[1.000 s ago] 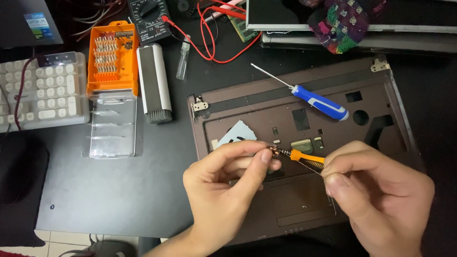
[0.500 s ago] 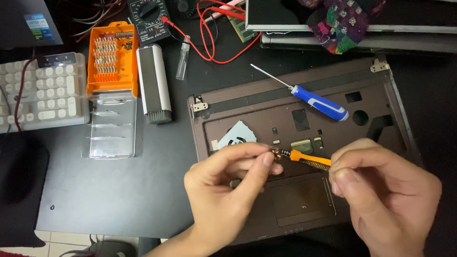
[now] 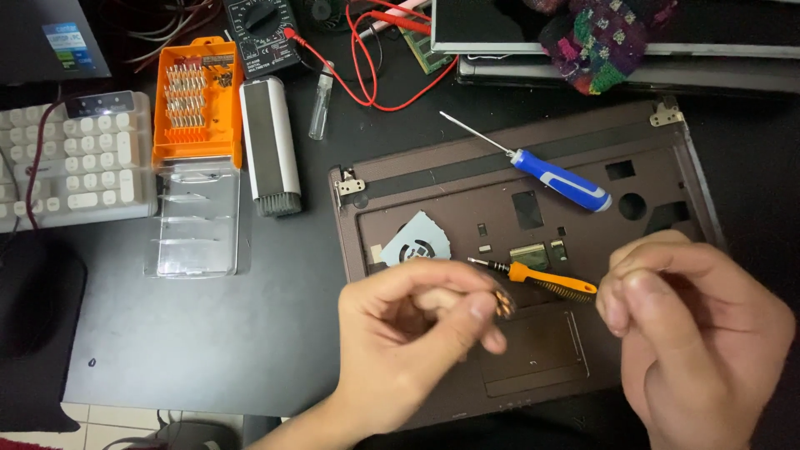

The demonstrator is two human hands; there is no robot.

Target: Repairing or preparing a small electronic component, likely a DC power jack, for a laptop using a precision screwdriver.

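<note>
While my left hand (image 3: pixel 417 333) sits low in the middle of the frame, its fingers (image 3: pixel 479 310) are pinched narrow on a small coppery part (image 3: pixel 503 304), too blurred for me to say what it is. My right hand (image 3: pixel 696 342), at the lower right, has its fingers curled tight around the black end of the orange screwdriver (image 3: pixel 542 279), whose slim tip points left toward the part without touching it.

Both hands hover over the brown laptop shell (image 3: pixel 467 179), which lies open-faced on the dark worktop (image 3: pixel 208 333), filling the centre and right of the frame. Its touchpad (image 3: pixel 542 354) is just beneath my left fingertips, and a pale fan plate (image 3: pixel 417 242) shows above my left hand. A blue-handled screwdriver (image 3: pixel 558 179) rests slantwise on the shell, higher up.

Toward the upper left stand an orange bit case (image 3: pixel 197 100) with its clear lid (image 3: pixel 200 225) folded down, and a white and grey bar-shaped thing (image 3: pixel 269 142) beside it. A pale keyboard (image 3: pixel 71 158) lies at the far left edge. A black multimeter (image 3: pixel 262 33) with red leads (image 3: pixel 375 67) sits along the top.
</note>
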